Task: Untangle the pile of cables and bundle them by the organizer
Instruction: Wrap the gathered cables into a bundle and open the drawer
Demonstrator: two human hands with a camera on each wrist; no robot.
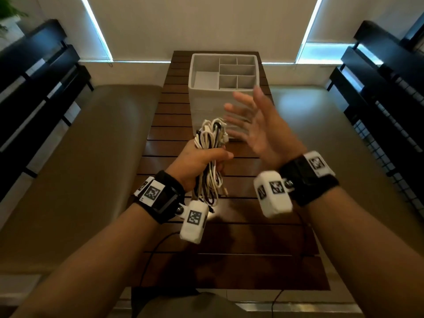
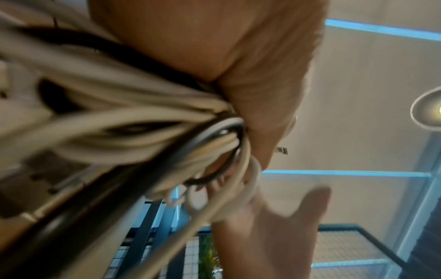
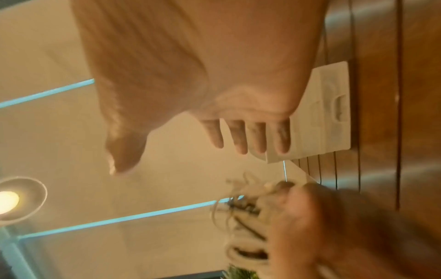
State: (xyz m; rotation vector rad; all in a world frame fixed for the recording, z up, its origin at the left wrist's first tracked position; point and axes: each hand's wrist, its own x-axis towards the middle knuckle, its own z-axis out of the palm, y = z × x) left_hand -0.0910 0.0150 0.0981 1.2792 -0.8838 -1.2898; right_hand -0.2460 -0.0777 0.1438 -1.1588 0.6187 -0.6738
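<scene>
My left hand [image 1: 202, 165] grips a tangled bunch of white and black cables [image 1: 211, 136] around its middle, held upright above the slatted wooden table [image 1: 183, 111]. Loops stick out above the fist and more loops hang below it [image 1: 210, 189]. The left wrist view shows the same cables [image 2: 143, 117] squeezed under my palm. My right hand [image 1: 254, 120] is raised just right of the bunch, fingers spread and straight, holding nothing, blurred. In the right wrist view its fingers [image 3: 245, 136] are straight in front of the white organizer [image 3: 326, 117]. The organizer box [image 1: 206, 99], with several empty compartments, stands behind both hands.
Padded benches [image 1: 80, 157] run along both sides of the table, with dark slatted backrests [image 1: 34, 76] beyond them. A thin black wire [image 1: 156, 249] trails over the near part of the table. A lit lamp [image 3: 14, 198] is overhead.
</scene>
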